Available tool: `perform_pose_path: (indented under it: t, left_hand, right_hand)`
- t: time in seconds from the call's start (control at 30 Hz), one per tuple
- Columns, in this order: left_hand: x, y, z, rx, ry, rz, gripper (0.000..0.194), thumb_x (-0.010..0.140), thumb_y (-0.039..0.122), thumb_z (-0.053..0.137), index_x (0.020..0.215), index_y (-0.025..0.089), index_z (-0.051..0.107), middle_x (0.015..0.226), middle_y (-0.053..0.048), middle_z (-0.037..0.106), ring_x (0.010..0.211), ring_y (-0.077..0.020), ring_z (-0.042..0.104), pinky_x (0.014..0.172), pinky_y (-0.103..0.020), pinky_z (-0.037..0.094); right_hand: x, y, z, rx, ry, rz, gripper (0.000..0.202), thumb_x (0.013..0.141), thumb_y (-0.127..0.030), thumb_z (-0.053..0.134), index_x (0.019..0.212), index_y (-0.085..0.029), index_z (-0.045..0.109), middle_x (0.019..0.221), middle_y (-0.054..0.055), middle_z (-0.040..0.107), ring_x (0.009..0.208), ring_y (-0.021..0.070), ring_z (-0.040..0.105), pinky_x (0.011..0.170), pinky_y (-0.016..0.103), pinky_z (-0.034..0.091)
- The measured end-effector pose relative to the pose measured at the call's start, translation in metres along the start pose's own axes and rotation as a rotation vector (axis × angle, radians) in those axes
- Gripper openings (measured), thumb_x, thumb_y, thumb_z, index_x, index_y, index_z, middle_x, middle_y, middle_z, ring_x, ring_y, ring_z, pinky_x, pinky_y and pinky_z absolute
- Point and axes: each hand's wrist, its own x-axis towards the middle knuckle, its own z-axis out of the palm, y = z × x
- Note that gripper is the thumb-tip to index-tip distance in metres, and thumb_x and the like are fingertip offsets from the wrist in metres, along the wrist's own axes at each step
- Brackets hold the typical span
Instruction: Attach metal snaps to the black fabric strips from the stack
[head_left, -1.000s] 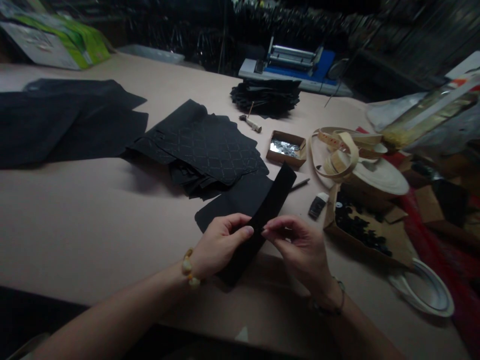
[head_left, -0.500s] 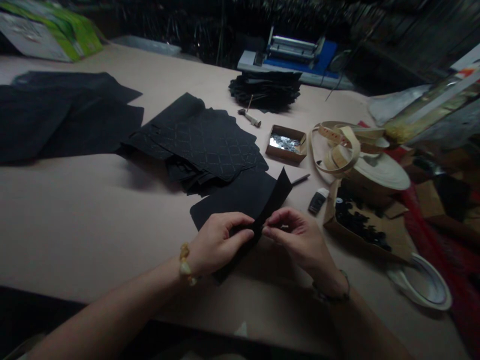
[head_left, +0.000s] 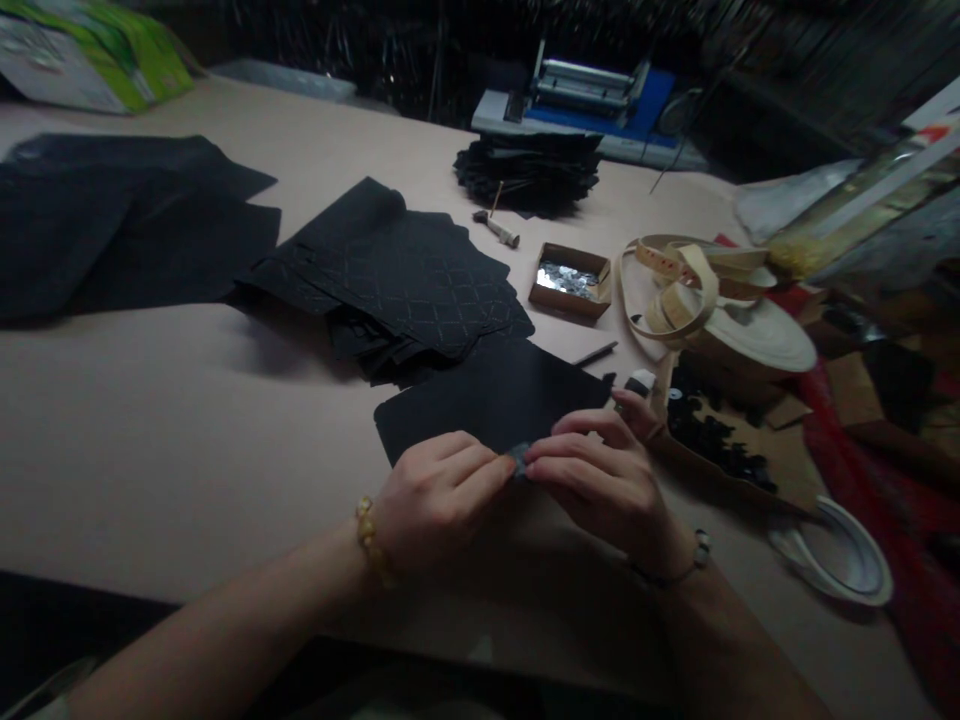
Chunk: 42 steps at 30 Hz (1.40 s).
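Observation:
A flat black leather-like sheet point(head_left: 487, 390) lies in front of me, its near edge under both hands. My left hand point(head_left: 442, 490) is closed at that edge, fingers curled and thumb hidden. My right hand point(head_left: 607, 485) meets it from the right, fingertips pressed together and little finger raised. Between the fingertips of both hands shows a small grey shiny piece point(head_left: 520, 459), mostly covered, perhaps metal. Just beyond the sheet is a pile of black pieces with a diamond line pattern point(head_left: 420, 275).
A small cardboard box point(head_left: 571, 300) holds shiny metal bits; another box point(head_left: 787, 480) holds black parts. Near them are rolls of beige strip point(head_left: 772, 340), a tape roll point(head_left: 877, 575) and a thin pen-like tool point(head_left: 596, 353). Black sheets point(head_left: 172, 240) lie left, a black stack point(head_left: 529, 170) behind.
The black sheet's raised right part has come down flat. My right hand has gone from a pinch to fingers laid over the edge, and the grey piece now shows between the hands.

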Motion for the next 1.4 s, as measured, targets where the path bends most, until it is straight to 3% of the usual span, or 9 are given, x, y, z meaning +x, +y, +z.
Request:
perform_pose_path:
  t: [0.07,0.23,0.43,0.67,0.93,1.27,1.4]
  left_hand:
    - [0.000,0.000,-0.001,0.011,0.009,0.040,0.016,0.091,0.010,0.052,0.104,0.009,0.062,0.083,-0.007,0.069,0.073,-0.0169,0.058,0.066,-0.030,0.050]
    - [-0.002,-0.001,0.000,0.002,0.028,0.063,0.018,0.092,0.011,0.050,0.108,0.010,0.060,0.083,-0.007,0.067,0.075,-0.0166,0.057,0.068,-0.029,0.050]
    - [-0.002,-0.003,0.001,0.020,0.111,0.151,0.018,0.095,0.012,0.045,0.104,0.007,0.060,0.081,-0.009,0.067,0.074,-0.0184,0.058,0.066,-0.031,0.052]
    - [-0.001,-0.002,-0.002,0.041,0.147,0.081,0.015,0.093,0.011,0.048,0.103,0.009,0.060,0.082,-0.008,0.067,0.073,-0.0176,0.058,0.069,-0.031,0.052]
    - [-0.004,-0.002,0.000,0.129,0.228,0.121,0.015,0.092,0.011,0.051,0.103,0.008,0.061,0.079,-0.008,0.067,0.072,-0.0179,0.057,0.067,-0.032,0.050]
    - [-0.001,-0.004,-0.001,0.121,0.171,0.170,0.014,0.092,0.011,0.047,0.096,0.010,0.060,0.076,-0.006,0.065,0.072,-0.0178,0.054,0.068,-0.032,0.046]
    - [0.004,-0.005,-0.006,0.210,0.082,0.127,0.017,0.093,0.018,0.045,0.100,0.012,0.060,0.082,-0.006,0.067,0.074,-0.0183,0.056,0.067,-0.033,0.044]
  right_hand:
    - [0.001,0.001,-0.001,0.047,-0.015,0.003,0.017,0.087,-0.013,0.061,0.085,-0.029,0.065,0.089,-0.009,0.074,0.083,0.0160,0.058,0.107,0.045,0.021]
    - [0.002,-0.003,0.000,0.081,0.005,-0.013,0.016,0.088,-0.013,0.056,0.084,-0.027,0.063,0.089,-0.008,0.073,0.073,0.0140,0.053,0.095,0.040,0.028]
    - [0.001,-0.008,0.005,0.154,0.076,0.032,0.017,0.092,-0.015,0.053,0.083,-0.025,0.063,0.090,-0.005,0.073,0.082,0.0157,0.053,0.100,0.044,0.027]
    - [0.001,-0.009,0.002,0.139,0.132,0.016,0.013,0.091,-0.014,0.054,0.084,-0.022,0.062,0.089,-0.002,0.074,0.075,0.0153,0.052,0.086,0.041,0.033]
    - [0.004,-0.011,0.006,0.156,0.158,0.047,0.013,0.088,-0.011,0.059,0.085,-0.023,0.064,0.089,-0.003,0.074,0.078,0.0160,0.054,0.093,0.044,0.032]
    - [0.004,-0.014,0.002,0.159,0.172,-0.018,0.015,0.091,-0.013,0.053,0.081,-0.021,0.062,0.086,-0.001,0.073,0.069,0.0140,0.052,0.079,0.039,0.033]
    - [0.006,-0.014,0.002,0.151,0.194,-0.016,0.015,0.091,-0.014,0.055,0.080,-0.021,0.062,0.084,-0.002,0.073,0.069,0.0137,0.052,0.083,0.040,0.033]
